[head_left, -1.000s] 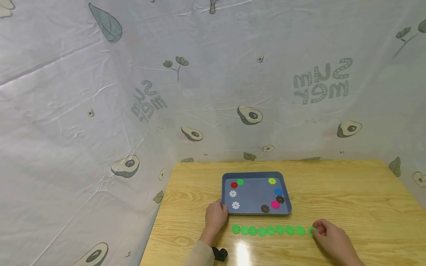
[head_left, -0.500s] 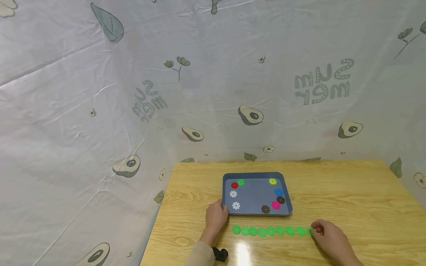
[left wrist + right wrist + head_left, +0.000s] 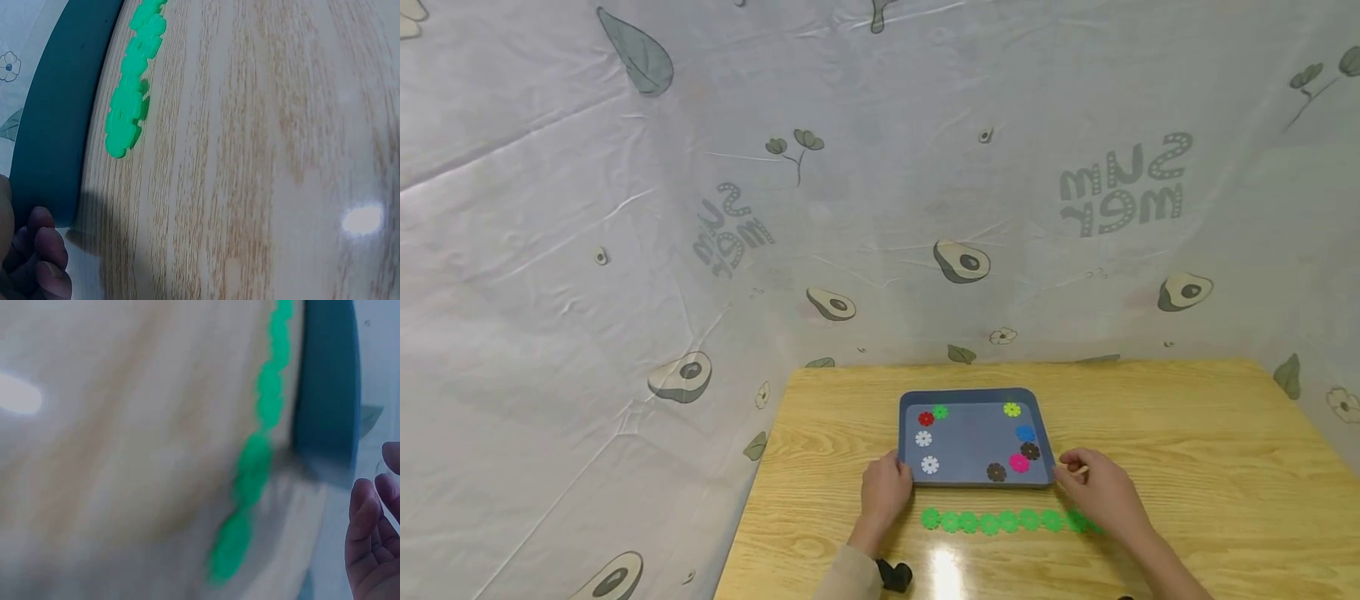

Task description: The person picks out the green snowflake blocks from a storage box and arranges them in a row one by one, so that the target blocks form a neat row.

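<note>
A grey-blue tray holds several flower-shaped plastic discs of different colours. My left hand grips the tray's front left corner; in the left wrist view its curled fingers lie against the tray's end. My right hand is at the front right corner, fingertips right by the wall. In the right wrist view, that hand's thumb and fingers stand loosely bent, with nothing between them. A row of overlapping green flower discs lies along the tray's front side, its right end partly hidden by my right hand.
Wood-grain table surrounds the tray. A small black object lies beside my left wrist. Behind and to the left hangs a pale printed sheet.
My right hand has let go of the green disc at the row's right end and moved up and left to the tray's corner. My left hand stays at the tray.
</note>
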Demonstrator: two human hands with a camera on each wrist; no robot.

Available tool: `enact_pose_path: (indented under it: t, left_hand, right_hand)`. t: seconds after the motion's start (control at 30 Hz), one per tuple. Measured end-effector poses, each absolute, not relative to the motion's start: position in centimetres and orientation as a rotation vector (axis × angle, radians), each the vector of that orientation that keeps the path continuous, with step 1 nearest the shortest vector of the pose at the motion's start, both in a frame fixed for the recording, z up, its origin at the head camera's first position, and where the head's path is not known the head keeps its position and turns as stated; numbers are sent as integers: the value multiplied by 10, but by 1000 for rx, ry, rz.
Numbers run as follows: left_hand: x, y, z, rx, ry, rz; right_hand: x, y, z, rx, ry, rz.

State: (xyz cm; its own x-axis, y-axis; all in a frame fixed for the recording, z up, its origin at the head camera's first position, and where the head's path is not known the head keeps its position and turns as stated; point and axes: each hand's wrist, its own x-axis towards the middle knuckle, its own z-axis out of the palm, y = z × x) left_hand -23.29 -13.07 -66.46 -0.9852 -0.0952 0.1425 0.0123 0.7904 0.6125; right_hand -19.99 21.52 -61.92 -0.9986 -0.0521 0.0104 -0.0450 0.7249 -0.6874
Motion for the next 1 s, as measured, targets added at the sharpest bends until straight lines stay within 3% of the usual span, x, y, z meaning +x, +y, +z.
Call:
enact_pose_path:
  t: [0.3,0.57,1.0]
  left_hand:
    - [-234,-132,-665,64,-2819,-986]
    - [-234,-131,-665,71,-2821,-1014]
    - [-235,-132,-664,69,-2823,-1021]
  right_hand:
    - [-258,146,-621,-263,2916,-1236]
    - [-313,91,-632,-252,2869,-1226]
    - [-349,47,-653,-219,2872,-1091]
